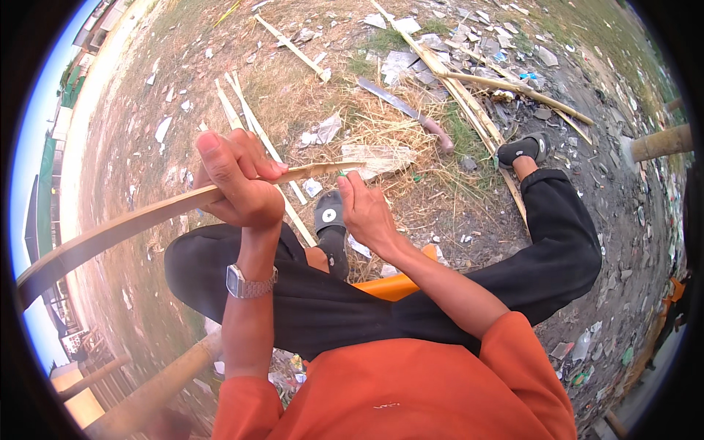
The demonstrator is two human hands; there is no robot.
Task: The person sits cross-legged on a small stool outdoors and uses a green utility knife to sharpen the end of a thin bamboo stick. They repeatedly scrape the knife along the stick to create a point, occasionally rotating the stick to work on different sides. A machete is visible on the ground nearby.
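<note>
A long bamboo strip [128,224] runs from the left rim across my lap, its narrow tip reaching above my right hand. My left hand [238,180], with a metal watch on the wrist, is wrapped round the strip close to that end. Just under the tip, my right hand [367,213] is closed, thumb upward. A small green bit shows at its thumb; what those fingers hold is mostly hidden. Beyond my hands, a machete [400,106] with a brown handle lies on the ground. Beside it is a flat pale wood block [385,160] among straw-coloured shavings [367,128].
Several split bamboo strips [253,121] lie ahead on the left. Long bamboo poles [462,95] cross at the right, near my right shoe [524,149]. Something orange [389,287] shows between my legs. Scraps and litter [469,37] are scattered over the dirt.
</note>
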